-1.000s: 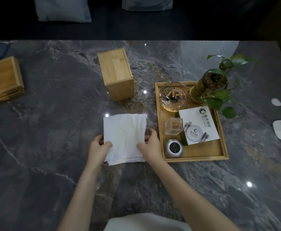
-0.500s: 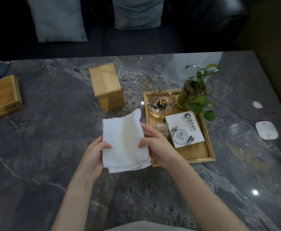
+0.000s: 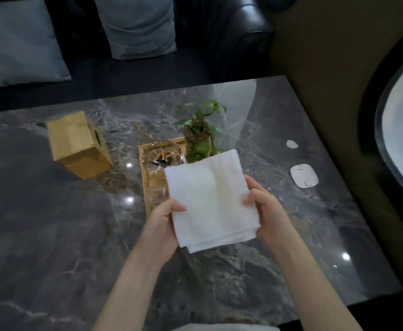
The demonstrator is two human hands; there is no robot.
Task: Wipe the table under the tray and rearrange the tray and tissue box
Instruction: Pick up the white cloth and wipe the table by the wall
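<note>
A folded white cloth (image 3: 210,199) is held up above the dark marble table (image 3: 52,235). My left hand (image 3: 162,225) grips its left edge and my right hand (image 3: 267,211) grips its right edge. Behind the cloth lies the wooden tray (image 3: 145,177), mostly hidden, with a glass ashtray (image 3: 162,156) of cigarette butts and a small potted plant (image 3: 199,132) showing. The bamboo tissue box (image 3: 78,144) stands on the table to the left of the tray, apart from it.
A white flat device (image 3: 304,179) and a small white disc (image 3: 292,144) lie on the table at the right. A dark sofa with two grey cushions (image 3: 138,25) runs along the far edge. The table's right edge is close to a wall.
Both hands have lifted the cloth off the table and carried it right, so it now covers most of the tray. The view has swung to the right.
</note>
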